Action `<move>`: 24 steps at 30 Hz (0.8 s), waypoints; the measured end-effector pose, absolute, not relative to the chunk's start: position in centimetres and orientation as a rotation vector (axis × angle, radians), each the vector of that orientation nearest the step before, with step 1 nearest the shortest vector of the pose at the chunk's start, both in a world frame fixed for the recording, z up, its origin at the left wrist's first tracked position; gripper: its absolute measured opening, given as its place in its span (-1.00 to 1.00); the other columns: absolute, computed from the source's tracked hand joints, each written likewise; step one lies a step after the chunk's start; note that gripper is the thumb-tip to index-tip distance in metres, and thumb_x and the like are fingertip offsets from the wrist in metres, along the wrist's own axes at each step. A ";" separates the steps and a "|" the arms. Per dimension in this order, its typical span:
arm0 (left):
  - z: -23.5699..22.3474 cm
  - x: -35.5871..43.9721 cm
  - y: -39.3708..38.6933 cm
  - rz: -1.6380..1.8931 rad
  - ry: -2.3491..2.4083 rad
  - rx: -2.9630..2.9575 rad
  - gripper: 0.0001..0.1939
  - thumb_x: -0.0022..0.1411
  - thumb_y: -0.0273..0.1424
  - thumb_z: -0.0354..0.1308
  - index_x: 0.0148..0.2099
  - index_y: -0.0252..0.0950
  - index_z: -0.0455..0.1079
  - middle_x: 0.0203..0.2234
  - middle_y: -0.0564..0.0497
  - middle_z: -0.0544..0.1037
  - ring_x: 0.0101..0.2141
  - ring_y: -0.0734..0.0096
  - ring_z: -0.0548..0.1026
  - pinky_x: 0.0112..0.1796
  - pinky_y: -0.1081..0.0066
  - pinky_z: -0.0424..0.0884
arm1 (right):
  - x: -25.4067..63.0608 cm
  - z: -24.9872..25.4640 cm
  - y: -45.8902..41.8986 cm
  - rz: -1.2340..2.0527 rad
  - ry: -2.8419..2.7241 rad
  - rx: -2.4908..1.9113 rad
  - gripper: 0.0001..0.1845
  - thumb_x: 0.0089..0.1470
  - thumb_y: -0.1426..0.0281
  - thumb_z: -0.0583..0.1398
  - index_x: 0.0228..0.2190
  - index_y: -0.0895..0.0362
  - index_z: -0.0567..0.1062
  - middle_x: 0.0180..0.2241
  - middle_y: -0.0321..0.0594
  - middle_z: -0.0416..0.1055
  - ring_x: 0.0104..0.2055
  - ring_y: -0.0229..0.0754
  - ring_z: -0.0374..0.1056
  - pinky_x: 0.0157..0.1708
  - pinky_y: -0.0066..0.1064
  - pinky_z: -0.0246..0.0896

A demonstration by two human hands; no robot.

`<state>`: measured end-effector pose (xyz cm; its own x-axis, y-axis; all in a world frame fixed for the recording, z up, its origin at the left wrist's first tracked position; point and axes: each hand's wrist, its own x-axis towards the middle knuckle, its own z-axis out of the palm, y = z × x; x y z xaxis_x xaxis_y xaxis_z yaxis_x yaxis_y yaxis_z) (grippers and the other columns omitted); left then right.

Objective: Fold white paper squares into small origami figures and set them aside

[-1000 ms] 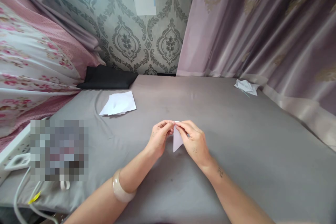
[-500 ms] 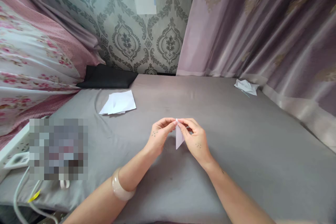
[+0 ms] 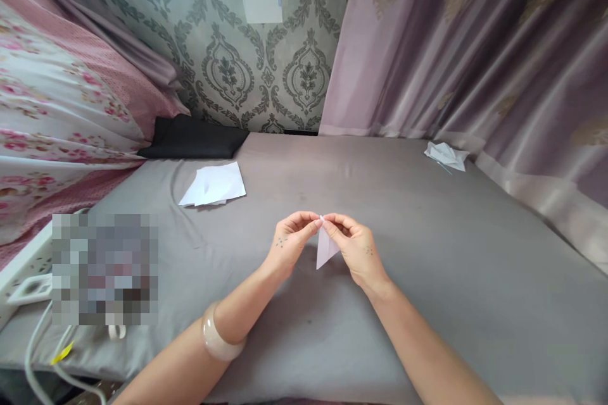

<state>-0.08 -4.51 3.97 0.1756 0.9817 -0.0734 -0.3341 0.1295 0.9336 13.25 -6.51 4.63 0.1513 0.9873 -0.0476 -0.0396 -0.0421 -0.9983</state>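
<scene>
While I look in through the head camera, a stack of loose white paper sheets lies beyond the left hand, with a folded black cloth-like piece behind it. Far off to the right I see a small heap of folded white paper, a thin pale stick just beside it. Near the left edge run a long white power strip and white cables, one bearing a yellow tag; a pixelated patch hides whatever sits there.

Between the hands hangs the folded, pale lilac-white paper piece, raised over the surface, its pointed end down. Left thumb and fingers are pinched on its top edge; the right hand clamps it the same way, fingertips nearly meeting, and covers part of its side.

Beneath everything spreads a wrinkled grey cloth surface. Behind it I make out grey damask wallpaper, a mauve curtain to the right and a pink-and-white floral drape to the left.

Compared with a second ago, the right hand has rolled, and the paper's top, then a flat strip, now shows a small peak. Both paper piles lie unchanged.
</scene>
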 end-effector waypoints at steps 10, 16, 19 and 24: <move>4.1 0.2 -4.7 1.172 0.875 0.956 -0.80 0.00 -0.35 0.32 -0.36 -0.33 0.40 -0.43 0.05 0.48 -0.37 0.49 0.40 -0.27 0.46 0.31 | 13.7 5.2 -6.3 1.470 -0.749 -1.241 -0.67 -0.26 0.21 0.41 -0.42 0.14 0.58 -0.46 -0.27 0.48 -0.44 -0.31 0.30 -0.37 -0.43 0.17; 4.0 0.2 -4.6 1.195 0.857 0.940 -0.75 -0.03 -0.36 0.35 -0.32 -0.32 0.38 -0.43 0.06 0.47 -0.37 0.51 0.41 -0.30 0.47 0.32 | 14.0 5.5 -6.4 1.582 -0.712 -1.207 -0.66 -0.27 0.22 0.42 -0.41 0.14 0.58 -0.49 -0.30 0.46 -0.48 -0.34 0.28 -0.44 -0.46 0.13; 3.9 0.2 -4.6 1.207 0.859 0.941 -0.74 -0.04 -0.36 0.36 -0.31 -0.32 0.39 -0.42 0.05 0.48 -0.37 0.51 0.42 -0.30 0.47 0.33 | 14.2 5.5 -6.4 1.609 -0.723 -1.216 -0.66 -0.26 0.21 0.41 -0.42 0.16 0.58 -0.51 -0.30 0.44 -0.50 -0.35 0.27 -0.45 -0.45 0.12; 3.8 0.3 -4.6 1.185 0.869 0.982 -0.74 -0.03 -0.33 0.35 -0.28 -0.32 0.46 -0.39 0.02 0.52 -0.35 0.46 0.44 -0.27 0.44 0.34 | 14.4 5.4 -6.3 1.551 -0.804 -1.244 -0.64 -0.23 0.16 0.39 -0.43 0.17 0.58 -0.53 -0.29 0.44 -0.50 -0.35 0.25 -0.45 -0.44 0.09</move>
<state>0.30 -4.61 3.80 0.1737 0.9841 -0.0371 -0.3307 0.0937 0.9391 14.37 -6.32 5.43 -0.0239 0.9428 -0.3324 -0.2722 -0.3261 -0.9053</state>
